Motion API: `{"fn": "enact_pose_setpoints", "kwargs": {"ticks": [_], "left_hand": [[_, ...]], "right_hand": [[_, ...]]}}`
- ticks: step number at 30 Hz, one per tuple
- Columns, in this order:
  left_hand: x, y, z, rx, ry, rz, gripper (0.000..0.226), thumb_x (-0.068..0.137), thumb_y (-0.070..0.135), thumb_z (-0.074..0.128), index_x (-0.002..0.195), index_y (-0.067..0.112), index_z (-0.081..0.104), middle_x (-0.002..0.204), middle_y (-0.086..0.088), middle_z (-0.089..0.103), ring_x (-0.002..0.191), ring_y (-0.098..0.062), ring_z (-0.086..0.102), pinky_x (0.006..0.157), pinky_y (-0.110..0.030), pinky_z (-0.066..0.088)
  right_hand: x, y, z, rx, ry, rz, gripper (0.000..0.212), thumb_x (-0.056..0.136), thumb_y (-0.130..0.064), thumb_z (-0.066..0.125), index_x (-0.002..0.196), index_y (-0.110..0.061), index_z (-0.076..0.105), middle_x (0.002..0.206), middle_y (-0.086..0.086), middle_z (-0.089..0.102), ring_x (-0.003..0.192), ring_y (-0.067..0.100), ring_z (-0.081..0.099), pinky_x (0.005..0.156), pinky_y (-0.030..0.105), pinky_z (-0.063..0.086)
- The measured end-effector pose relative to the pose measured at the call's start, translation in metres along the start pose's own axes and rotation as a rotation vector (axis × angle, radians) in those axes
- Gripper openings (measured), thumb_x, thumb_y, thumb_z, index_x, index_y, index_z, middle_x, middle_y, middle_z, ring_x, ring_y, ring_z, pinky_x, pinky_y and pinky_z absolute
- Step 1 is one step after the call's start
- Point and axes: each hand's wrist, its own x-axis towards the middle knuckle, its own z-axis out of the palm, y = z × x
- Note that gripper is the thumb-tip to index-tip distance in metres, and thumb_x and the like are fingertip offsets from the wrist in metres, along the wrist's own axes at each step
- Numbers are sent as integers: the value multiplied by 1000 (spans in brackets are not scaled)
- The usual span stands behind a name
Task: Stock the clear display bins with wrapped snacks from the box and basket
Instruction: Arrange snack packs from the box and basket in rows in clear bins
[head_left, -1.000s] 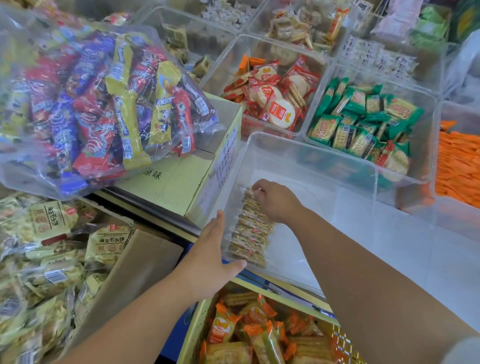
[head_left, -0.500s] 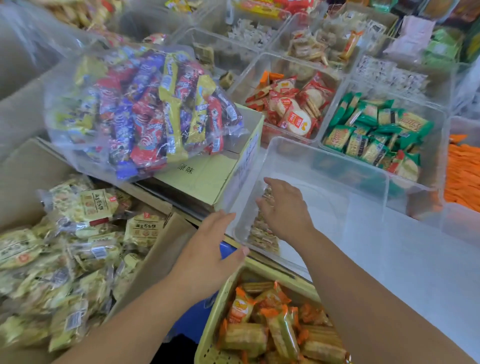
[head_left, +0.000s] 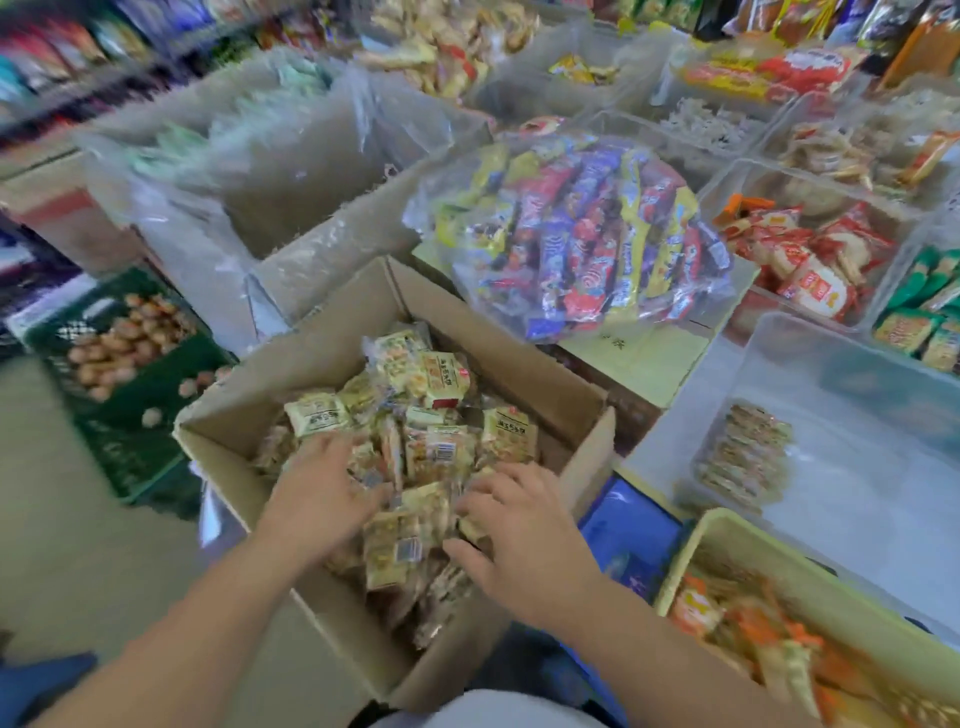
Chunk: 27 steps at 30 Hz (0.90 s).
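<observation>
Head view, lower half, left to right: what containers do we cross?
In order: dark green crate → cardboard box → clear bin. The yellow basket is left out because it overlaps the bin.

Place: snack shop | we see clear bins (head_left: 831, 358) of wrapped snacks beyond our right hand (head_left: 519, 535) | packet-lined shelves (head_left: 62, 47) beyond our left hand (head_left: 322, 493)

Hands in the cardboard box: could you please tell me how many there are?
2: the left hand on the wrapped snacks, the right hand on those nearer the right wall of the cardboard box.
</observation>
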Motion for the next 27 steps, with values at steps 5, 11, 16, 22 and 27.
{"fn": "enact_pose_setpoints", "kwargs": {"ticks": [5,11,16,22,27], "left_hand": [[59,-50,-19,287,-74,11,109,72,85,63,158,28,29,167,-17,15,149,-42,25,120,-50,30],[110,-66,-11,363,-238,90,132,60,87,70,162,39,2,171,-9,-11,152,-47,14,120,-60,26],[115,-67,-4,405,-266,82,145,48,90,72,163,30,6,157,-16,33,138,-39,35,107,-50,42],[105,-63,-8,449,-448,119,123,53,85,66,152,16,40,151,-11,46,137,-35,43,105,-46,43],[91,-57,-15,357,-603,195,96,64,56,75,144,14,46,134,-7,54,116,-27,60,93,-41,57]], "right_hand": [[9,-16,10,-249,-95,135,69,88,-73,17,122,-35,63,119,-11,66,120,23,51,110,48,23],[8,-20,12,-276,-108,231,66,86,-75,23,126,-40,61,119,-16,66,117,19,51,107,43,27],[11,-22,16,-251,-95,300,59,82,-72,33,122,-43,64,118,-21,64,118,14,49,109,39,23],[13,-25,16,-290,-80,336,56,80,-72,36,119,-43,63,116,-21,65,116,13,51,106,37,25],[28,-37,13,-323,-178,386,62,86,-78,34,128,-39,58,122,-12,62,121,19,51,107,42,31]]}}
